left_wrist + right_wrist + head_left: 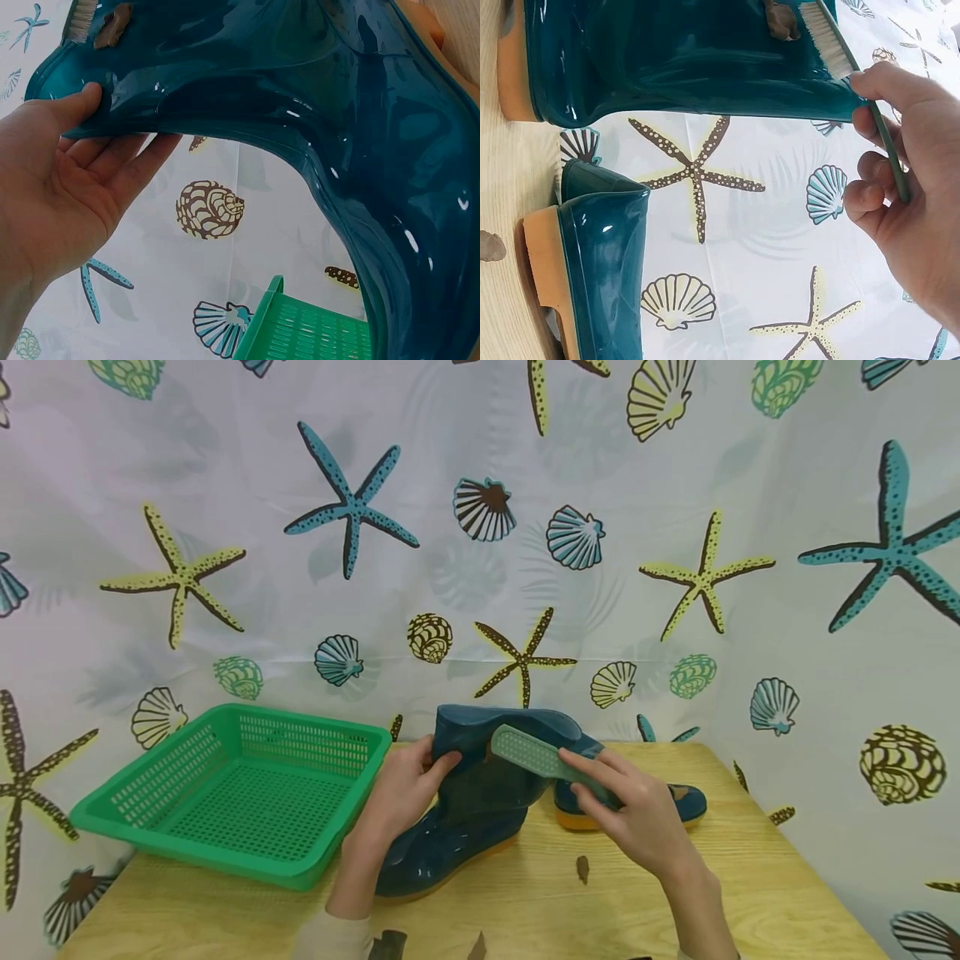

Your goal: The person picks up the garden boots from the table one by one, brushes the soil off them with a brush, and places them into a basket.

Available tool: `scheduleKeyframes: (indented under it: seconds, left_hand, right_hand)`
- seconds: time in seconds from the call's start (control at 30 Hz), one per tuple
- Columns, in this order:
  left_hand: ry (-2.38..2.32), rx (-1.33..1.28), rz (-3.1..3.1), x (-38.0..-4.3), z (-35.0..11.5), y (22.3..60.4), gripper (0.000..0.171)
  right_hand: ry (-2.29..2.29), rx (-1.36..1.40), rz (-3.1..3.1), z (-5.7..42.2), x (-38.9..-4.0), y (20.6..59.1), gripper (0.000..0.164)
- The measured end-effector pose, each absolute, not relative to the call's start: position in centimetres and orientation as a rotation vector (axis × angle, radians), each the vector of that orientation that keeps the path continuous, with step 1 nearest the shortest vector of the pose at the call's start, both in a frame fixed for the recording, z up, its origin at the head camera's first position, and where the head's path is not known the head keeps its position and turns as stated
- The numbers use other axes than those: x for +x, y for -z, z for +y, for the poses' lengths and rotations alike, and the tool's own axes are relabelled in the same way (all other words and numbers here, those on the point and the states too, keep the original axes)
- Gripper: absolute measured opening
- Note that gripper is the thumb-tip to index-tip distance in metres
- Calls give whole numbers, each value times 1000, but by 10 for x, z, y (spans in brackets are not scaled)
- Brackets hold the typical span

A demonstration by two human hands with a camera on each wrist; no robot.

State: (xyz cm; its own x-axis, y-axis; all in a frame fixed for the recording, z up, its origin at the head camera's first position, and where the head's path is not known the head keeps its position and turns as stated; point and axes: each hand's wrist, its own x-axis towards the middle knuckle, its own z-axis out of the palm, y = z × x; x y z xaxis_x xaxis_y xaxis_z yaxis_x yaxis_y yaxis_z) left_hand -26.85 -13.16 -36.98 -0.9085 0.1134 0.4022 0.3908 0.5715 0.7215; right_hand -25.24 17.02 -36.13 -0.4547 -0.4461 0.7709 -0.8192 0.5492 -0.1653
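A dark teal rubber boot [480,793] with an orange sole stands upright on the table, its toe pointing left. My left hand [403,785] pinches the rim of its shaft, thumb outside and fingers behind, as the left wrist view shows. A green scrubbing brush [532,753] is gripped by its handle in my right hand [637,806]. In the right wrist view its pale bristles [826,41] face the shaft close to the rim, beside a brown mud-like patch [781,20]. Whether the bristles touch the boot is hard to tell.
A second boot [692,803] lies behind on the right, with a brown patch on it. At the left sits a green plastic basket [300,864]. Brown bits, one a small clump [582,868], lie on the wooden table [780,893]. A patterned curtain [420,585] hangs behind.
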Motion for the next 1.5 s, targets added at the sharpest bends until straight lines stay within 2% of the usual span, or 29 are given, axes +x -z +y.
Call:
scheduleKeyframes:
  seconds: [0.2,0.57,0.93,1.17,1.5]
  left_hand:
    - [1234,-440,-2536,-268,-133,369,36]
    - [1292,-428,-2506,-269,-133,371,31]
    - [1267,-417,-2497,-270,-133,372,31]
    - [1229,-420,-2509,-268,-134,371,38]
    - [1295,-399,-2503,-270,-135,372,34]
  right_hand:
    - [-678,1021,-2140,165,-252,362,49]
    - [-691,1057,-2146,167,-251,364,48]
    - [-704,1056,-2118,168,-250,361,50]
    - [-667,1065,-2131,165,-251,363,49]
    - [-668,1083,-2125,168,-252,362,48]
